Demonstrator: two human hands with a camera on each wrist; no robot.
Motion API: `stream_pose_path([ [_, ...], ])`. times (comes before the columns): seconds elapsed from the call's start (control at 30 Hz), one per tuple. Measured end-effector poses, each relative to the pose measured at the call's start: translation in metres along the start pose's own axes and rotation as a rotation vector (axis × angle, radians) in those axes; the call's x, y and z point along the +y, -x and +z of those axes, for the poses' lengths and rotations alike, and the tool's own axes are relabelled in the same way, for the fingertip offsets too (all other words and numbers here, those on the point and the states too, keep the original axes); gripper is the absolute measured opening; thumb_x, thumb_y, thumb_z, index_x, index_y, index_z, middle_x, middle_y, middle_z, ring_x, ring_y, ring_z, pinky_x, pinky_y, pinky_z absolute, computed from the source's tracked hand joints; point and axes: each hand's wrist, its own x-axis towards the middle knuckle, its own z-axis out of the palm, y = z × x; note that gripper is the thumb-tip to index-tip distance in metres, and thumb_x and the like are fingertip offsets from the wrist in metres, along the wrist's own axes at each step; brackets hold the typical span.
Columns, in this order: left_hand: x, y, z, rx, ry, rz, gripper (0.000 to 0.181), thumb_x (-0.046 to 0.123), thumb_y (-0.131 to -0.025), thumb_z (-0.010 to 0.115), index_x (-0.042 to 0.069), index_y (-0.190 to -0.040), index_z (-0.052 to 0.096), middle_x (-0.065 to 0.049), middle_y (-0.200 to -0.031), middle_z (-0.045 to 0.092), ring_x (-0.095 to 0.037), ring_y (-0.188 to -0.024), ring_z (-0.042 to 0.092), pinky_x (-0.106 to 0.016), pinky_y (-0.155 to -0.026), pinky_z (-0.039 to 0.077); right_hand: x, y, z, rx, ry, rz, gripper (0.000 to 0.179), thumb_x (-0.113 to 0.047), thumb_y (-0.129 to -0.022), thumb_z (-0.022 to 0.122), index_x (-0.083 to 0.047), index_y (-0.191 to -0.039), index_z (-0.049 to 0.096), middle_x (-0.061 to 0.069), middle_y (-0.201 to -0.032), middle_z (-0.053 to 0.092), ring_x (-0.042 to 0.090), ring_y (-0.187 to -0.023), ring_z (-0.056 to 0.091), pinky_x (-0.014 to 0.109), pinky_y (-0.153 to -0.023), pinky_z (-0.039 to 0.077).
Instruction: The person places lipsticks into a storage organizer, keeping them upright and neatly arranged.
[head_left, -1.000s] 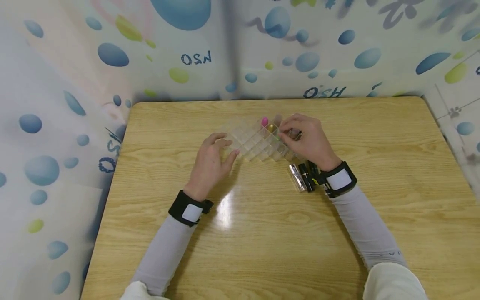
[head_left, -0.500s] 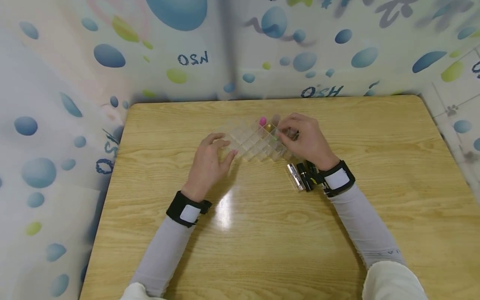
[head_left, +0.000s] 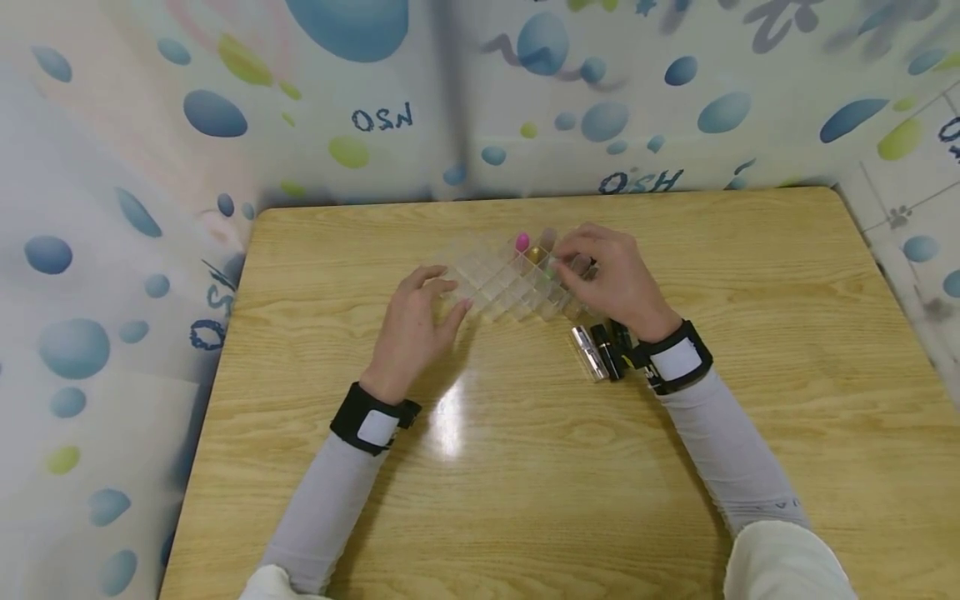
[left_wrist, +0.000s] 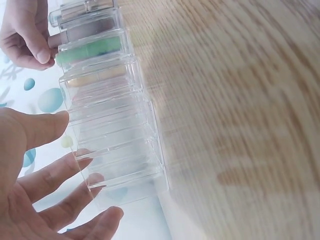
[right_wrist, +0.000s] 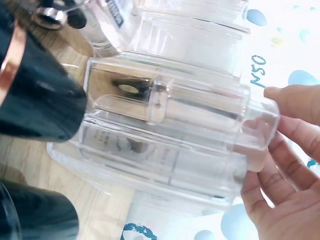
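A clear lipstick organizer point(head_left: 487, 287) with diamond-shaped compartments stands near the back of the table. At its left end is my left hand point(head_left: 411, 333), thumb and loosely bent fingers spread around the corner, the fingertips against its upper edge. My right hand point(head_left: 621, 279) pinches the top of a clear-capped lipstick point(right_wrist: 262, 120) standing in a compartment at the right end. Close by are a bright pink-topped lipstick point(head_left: 522, 242) and a gold-topped one point(head_left: 535, 255). A green tube point(left_wrist: 95, 49) shows through the wall in the left wrist view.
In front of the organizer's right end lie a silver lipstick tube point(head_left: 589, 354) and a black one point(head_left: 606, 352), partly beside my right wrist strap. Dark tubes point(right_wrist: 40, 95) loom close in the right wrist view. A patterned wall point(head_left: 525, 158) rises behind the table point(head_left: 480, 500).
The head view has shifted slightly, so the scene sits a little further left. Both hands stay at the organizer with almost no movement.
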Motion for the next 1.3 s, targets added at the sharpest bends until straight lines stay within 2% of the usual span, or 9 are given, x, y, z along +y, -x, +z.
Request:
stream_pose_path([
  [0.23, 0.001, 0.0, 0.003, 0.017, -0.026, 0.031, 0.04, 0.031, -0.096, 0.071, -0.003, -0.117, 0.075, -0.021, -0.138, 0.062, -0.04, -0.131, 0.056, -0.049, -0.108, 0.049, -0.005, 0.006, -0.006, 0.031, -0.01, -0.036, 0.01, -0.008, -0.094, 0.072, -0.001, -0.097, 0.079, 0.005, -0.094, 0.07, 0.012, -0.075, 0.065, 0.035, -0.063, 0.054],
  [0.37, 0.002, 0.001, 0.004, 0.031, -0.058, 0.043, 0.04, 0.032, -0.095, 0.072, -0.002, -0.116, 0.076, -0.021, -0.138, 0.063, -0.04, -0.13, 0.057, -0.049, -0.106, 0.05, -0.011, 0.011, -0.009, 0.042, 0.006, -0.048, 0.01, -0.008, -0.094, 0.072, -0.001, -0.096, 0.079, 0.006, -0.095, 0.07, 0.013, -0.077, 0.067, 0.039, -0.082, 0.059],
  [0.43, 0.002, 0.001, 0.003, 0.044, -0.078, 0.062, 0.039, 0.03, -0.094, 0.073, -0.002, -0.115, 0.076, -0.021, -0.137, 0.064, -0.041, -0.129, 0.057, -0.05, -0.108, 0.049, -0.013, 0.014, -0.011, 0.042, 0.01, -0.055, 0.01, -0.008, -0.093, 0.073, 0.0, -0.096, 0.079, 0.007, -0.096, 0.071, 0.015, -0.079, 0.068, 0.041, -0.085, 0.059],
  [0.67, 0.007, 0.002, -0.001, 0.11, -0.117, 0.128, 0.035, 0.026, -0.092, 0.076, -0.002, -0.112, 0.076, -0.02, -0.134, 0.066, -0.041, -0.129, 0.056, -0.05, -0.113, 0.042, -0.027, 0.027, -0.018, -0.007, 0.063, -0.034, 0.012, -0.008, -0.094, 0.071, -0.001, -0.098, 0.079, 0.008, -0.096, 0.071, 0.018, -0.084, 0.067, 0.036, -0.067, 0.056],
  [0.8, 0.016, 0.005, -0.003, 0.102, -0.11, 0.148, 0.033, 0.026, -0.093, 0.074, 0.0, -0.113, 0.077, -0.018, -0.133, 0.067, -0.041, -0.128, 0.056, -0.052, -0.112, 0.043, -0.034, 0.039, -0.023, -0.115, 0.133, 0.035, 0.01, -0.011, -0.094, 0.072, -0.004, -0.095, 0.078, 0.005, -0.091, 0.069, 0.016, -0.078, 0.066, 0.034, -0.063, 0.055],
  [0.93, 0.027, 0.008, -0.004, 0.093, -0.096, 0.179, 0.032, 0.027, -0.095, 0.071, 0.001, -0.113, 0.077, -0.016, -0.13, 0.069, -0.039, -0.124, 0.059, -0.051, -0.107, 0.047, -0.035, 0.047, -0.024, -0.321, 0.155, 0.102, 0.008, -0.012, -0.093, 0.074, -0.006, -0.096, 0.078, 0.001, -0.086, 0.07, 0.012, -0.076, 0.065, 0.032, -0.064, 0.056],
  [1.03, 0.036, 0.011, -0.004, 0.084, -0.083, 0.203, 0.031, 0.027, -0.096, 0.071, 0.001, -0.113, 0.076, -0.014, -0.128, 0.07, -0.037, -0.121, 0.06, -0.049, -0.104, 0.049, -0.035, 0.05, -0.023, -0.435, 0.158, 0.125, 0.005, -0.013, -0.092, 0.075, -0.008, -0.092, 0.077, -0.002, -0.081, 0.068, 0.01, -0.073, 0.062, 0.031, -0.065, 0.055],
  [1.17, 0.045, 0.014, -0.003, 0.053, -0.08, 0.213, 0.03, 0.028, -0.097, 0.069, 0.003, -0.112, 0.076, -0.012, -0.126, 0.07, -0.034, -0.119, 0.061, -0.045, -0.101, 0.051, -0.037, 0.052, -0.022, -0.499, 0.185, 0.171, 0.011, -0.019, -0.089, 0.079, -0.013, -0.084, 0.071, -0.002, -0.073, 0.062, 0.011, -0.066, 0.055, 0.031, -0.06, 0.049],
  [1.3, 0.052, 0.018, -0.001, -0.009, -0.065, 0.205, 0.03, 0.028, -0.097, 0.069, 0.003, -0.113, 0.076, -0.01, -0.125, 0.071, -0.031, -0.118, 0.062, -0.041, -0.097, 0.055, -0.038, 0.052, -0.021, -0.551, 0.2, 0.253, 0.022, -0.025, -0.084, 0.085, -0.015, -0.081, 0.066, 0.002, -0.072, 0.06, 0.012, -0.064, 0.051, 0.03, -0.057, 0.045],
])
